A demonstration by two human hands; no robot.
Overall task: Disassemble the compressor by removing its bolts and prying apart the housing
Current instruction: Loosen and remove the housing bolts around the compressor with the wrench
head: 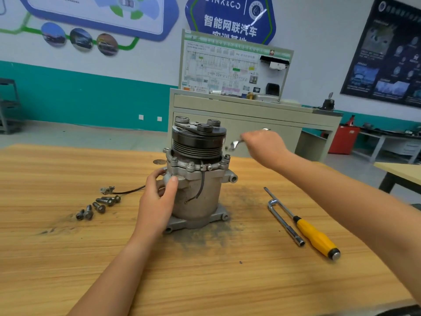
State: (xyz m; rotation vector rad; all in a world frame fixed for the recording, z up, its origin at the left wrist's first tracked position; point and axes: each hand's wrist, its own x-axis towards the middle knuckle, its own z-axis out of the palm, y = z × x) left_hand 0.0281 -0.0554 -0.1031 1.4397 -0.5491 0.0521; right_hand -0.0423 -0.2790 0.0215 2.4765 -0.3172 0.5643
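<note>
**Q:** Where is the compressor?

**A:** A grey cast-metal cylindrical compressor (196,192) stands upright on a pale wooden table (68,258). It has a black ribbed pulley (197,142) on top. Its left side rests directly against the left fingers.

**Q:** What are the hands doing?

**A:** The left hand (157,201) grips a rounded lug on the housing, with the thumb across the front and the fingers curled behind. The right hand (262,144) is raised just right of the pulley. Its fingers are closed round a silver open-ended spanner (235,143). The spanner's head pokes out from the fingers toward the pulley. This hand is blurred, so I cannot tell whether the head touches anything.

**Q:** And the bolts?

**A:** Seated flange bolts (191,166) ring the housing's upper rim, just above the left thumb. A handful of loose grey bolts (98,207) lie on the table to the left of the left fingers. Beyond them is a small metal connector (107,190) on a thin black wire.

**Q:** Anything else?

**A:** Below and to the right of the right fingers, two tools lie on the table. One is an L-shaped silver socket wrench (284,222) and the other a yellow-and-black-handled screwdriver (316,236). Their shafts cross near the wrench's bend. Dark grit surrounds the compressor's base.
</note>
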